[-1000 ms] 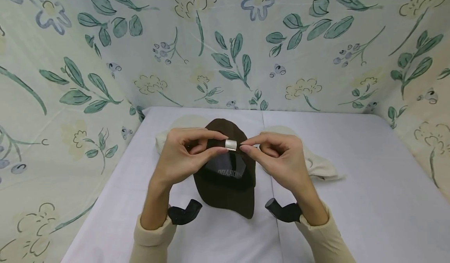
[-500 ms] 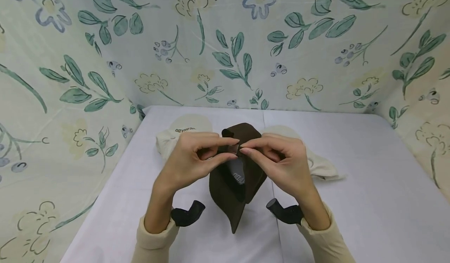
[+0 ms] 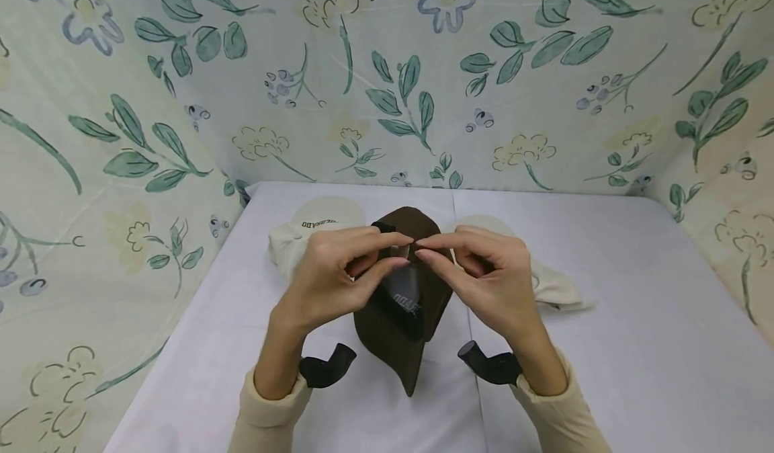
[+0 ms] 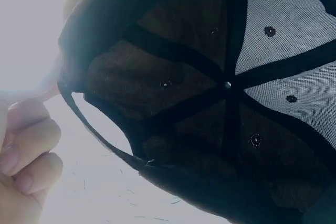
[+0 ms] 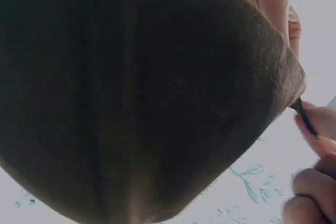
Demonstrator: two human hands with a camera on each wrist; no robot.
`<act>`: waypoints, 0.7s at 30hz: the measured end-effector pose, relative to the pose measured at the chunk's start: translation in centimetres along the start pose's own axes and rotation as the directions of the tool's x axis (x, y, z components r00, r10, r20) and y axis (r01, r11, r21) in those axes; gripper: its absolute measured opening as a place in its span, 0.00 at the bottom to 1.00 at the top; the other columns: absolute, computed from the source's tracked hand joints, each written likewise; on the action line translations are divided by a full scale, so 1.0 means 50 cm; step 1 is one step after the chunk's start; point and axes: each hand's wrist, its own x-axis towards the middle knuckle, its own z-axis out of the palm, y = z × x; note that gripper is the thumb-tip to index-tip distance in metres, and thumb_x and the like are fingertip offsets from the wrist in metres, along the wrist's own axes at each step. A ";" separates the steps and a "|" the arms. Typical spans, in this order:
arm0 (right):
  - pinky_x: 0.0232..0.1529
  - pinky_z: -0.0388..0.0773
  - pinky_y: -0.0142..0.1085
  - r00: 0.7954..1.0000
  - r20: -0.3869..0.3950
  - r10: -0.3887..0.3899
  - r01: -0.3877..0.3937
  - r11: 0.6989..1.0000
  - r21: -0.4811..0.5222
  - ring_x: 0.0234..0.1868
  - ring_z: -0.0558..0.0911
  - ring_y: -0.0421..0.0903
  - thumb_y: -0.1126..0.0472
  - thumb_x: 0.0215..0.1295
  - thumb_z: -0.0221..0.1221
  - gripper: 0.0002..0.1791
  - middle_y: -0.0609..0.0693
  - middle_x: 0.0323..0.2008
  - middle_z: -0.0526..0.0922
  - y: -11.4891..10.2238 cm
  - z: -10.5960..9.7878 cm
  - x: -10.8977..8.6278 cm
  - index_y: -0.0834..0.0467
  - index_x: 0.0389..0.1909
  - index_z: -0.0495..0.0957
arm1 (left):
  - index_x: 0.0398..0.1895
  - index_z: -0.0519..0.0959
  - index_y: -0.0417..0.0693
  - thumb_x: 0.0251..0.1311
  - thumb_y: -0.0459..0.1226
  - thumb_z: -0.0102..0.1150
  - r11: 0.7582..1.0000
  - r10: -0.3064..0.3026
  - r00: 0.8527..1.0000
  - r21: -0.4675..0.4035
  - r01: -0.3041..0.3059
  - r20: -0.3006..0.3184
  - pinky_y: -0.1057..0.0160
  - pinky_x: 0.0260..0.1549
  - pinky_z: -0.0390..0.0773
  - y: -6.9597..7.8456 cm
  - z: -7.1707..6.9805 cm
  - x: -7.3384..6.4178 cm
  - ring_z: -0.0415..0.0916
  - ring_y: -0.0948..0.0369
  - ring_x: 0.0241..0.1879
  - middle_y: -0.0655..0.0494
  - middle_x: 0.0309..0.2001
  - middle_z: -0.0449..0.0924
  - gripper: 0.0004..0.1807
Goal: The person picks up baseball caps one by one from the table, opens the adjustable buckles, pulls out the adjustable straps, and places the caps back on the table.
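Note:
A dark brown baseball cap (image 3: pixel 387 349) hangs between my hands above the table, brim downward and its inside towards me. My left hand (image 3: pixel 329 271) pinches the back strap near its small metal buckle (image 3: pixel 400 251), thumb and forefinger either side. Directly opposite, my right hand (image 3: pixel 484 271) pinches the strap area with thumb and forefinger, the two hands' fingertips close together. In the left wrist view the strap (image 4: pixel 100 135) curves across the cap's back opening, and white mesh (image 4: pixel 291 30) lines the front panels. The right wrist view shows the crown (image 5: pixel 157 93) and a dark strap end (image 5: pixel 307 121) between fingers.
Behind my left hand lies a cream cap (image 3: pixel 320 214) with dark lettering. Another cream cap (image 3: pixel 553 285) lies partly hidden behind my right hand. The white-covered table (image 3: pixel 623 292) ends at a floral cloth wall (image 3: pixel 387 150).
The cap has turned so its opening angles leftward, with the brim narrower in view. My left hand has shifted right, closer to the right hand, and its fingers now cover more of the buckle.

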 end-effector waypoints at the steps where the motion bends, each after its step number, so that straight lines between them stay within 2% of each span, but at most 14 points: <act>1: 0.20 0.50 0.26 0.999 -0.027 -0.023 0.023 1.000 0.001 0.18 0.54 0.35 0.66 0.60 0.74 0.05 0.44 0.14 0.57 0.001 0.003 -0.001 0.63 0.36 0.91 | 0.44 0.88 0.38 0.55 0.26 0.74 1.000 -0.001 1.000 0.011 0.001 -0.014 0.73 0.21 0.57 0.000 0.000 0.000 0.56 0.69 0.20 0.58 0.17 0.65 0.12; 5: 0.21 0.45 0.25 0.978 -0.127 -0.166 0.165 0.986 -0.015 0.17 0.52 0.35 0.60 0.61 0.74 0.10 0.44 0.13 0.53 0.007 0.019 -0.003 0.65 0.36 0.91 | 0.43 0.88 0.37 0.55 0.26 0.74 0.999 -0.024 0.996 0.029 0.027 -0.088 0.73 0.20 0.57 -0.002 0.000 -0.001 0.56 0.69 0.19 0.56 0.17 0.66 0.11; 9: 0.20 0.43 0.25 0.948 -0.145 -0.285 0.276 0.958 -0.075 0.16 0.50 0.35 0.61 0.62 0.73 0.11 0.43 0.12 0.54 0.013 0.036 -0.004 0.67 0.34 0.91 | 0.42 0.88 0.37 0.55 0.26 0.74 0.997 -0.069 0.987 0.006 0.071 -0.144 0.72 0.19 0.55 -0.002 -0.001 0.000 0.54 0.69 0.19 0.57 0.17 0.64 0.11; 14: 0.19 0.42 0.25 0.930 -0.152 -0.336 0.315 0.938 -0.145 0.16 0.49 0.36 0.62 0.63 0.72 0.11 0.43 0.12 0.55 0.016 0.048 -0.004 0.69 0.30 0.90 | 0.41 0.88 0.37 0.55 0.26 0.74 0.994 -0.108 0.977 -0.013 0.108 -0.185 0.70 0.18 0.54 0.002 0.001 0.002 0.54 0.69 0.19 0.57 0.16 0.61 0.10; 21: 0.20 0.44 0.24 0.908 -0.191 -0.372 0.327 0.916 -0.232 0.16 0.51 0.35 0.64 0.62 0.72 0.09 0.42 0.11 0.58 0.016 0.058 0.000 0.69 0.31 0.90 | 0.39 0.88 0.37 0.56 0.27 0.73 0.990 -0.139 0.959 -0.025 0.137 -0.249 0.71 0.19 0.54 0.008 0.007 0.008 0.55 0.67 0.18 0.58 0.16 0.60 0.08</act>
